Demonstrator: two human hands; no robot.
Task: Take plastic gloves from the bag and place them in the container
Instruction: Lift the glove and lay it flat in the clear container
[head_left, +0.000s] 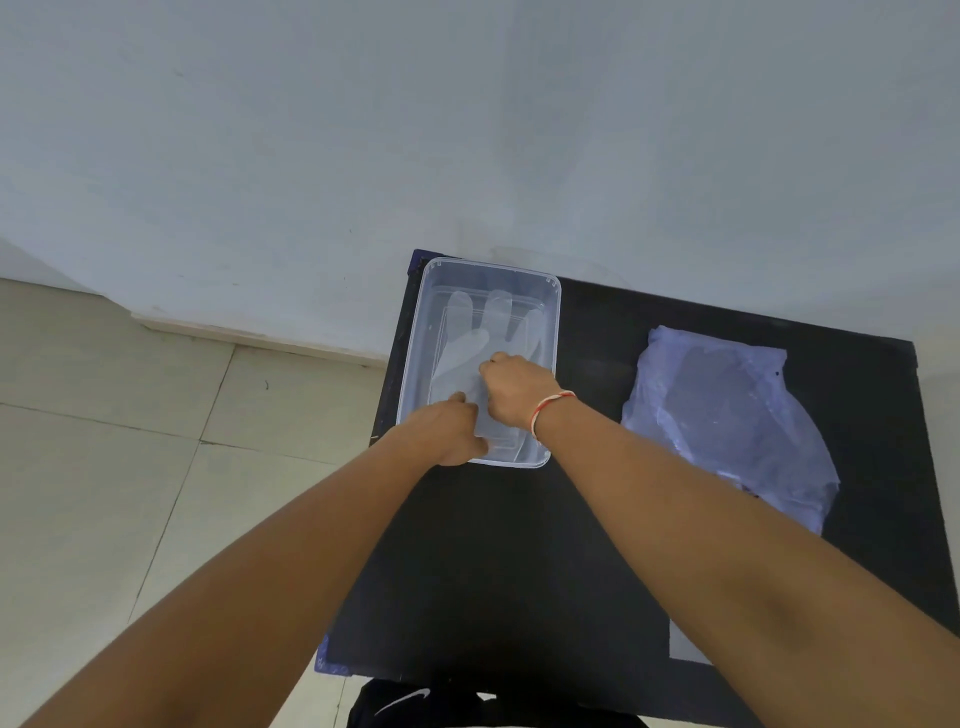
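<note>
A clear rectangular plastic container (422, 332) stands at the far left of the black table. A see-through plastic glove (464, 343) lies flat inside it, fingers pointing away from me. My left hand (448, 432) rests over the container's near left corner, fingers pinched on the glove's cuff. Just right of it, my right hand (516, 391), with a red and white thread at the wrist, is inside the container and closed on the glove's palm area. The bluish plastic bag (727, 415) lies crumpled on the table to the right, untouched.
The black table (519, 561) stands against a pale wall, with its left edge close beside the container. Tiled floor (130, 441) lies to the left. A dark garment with a white logo (415, 701) shows at the bottom edge.
</note>
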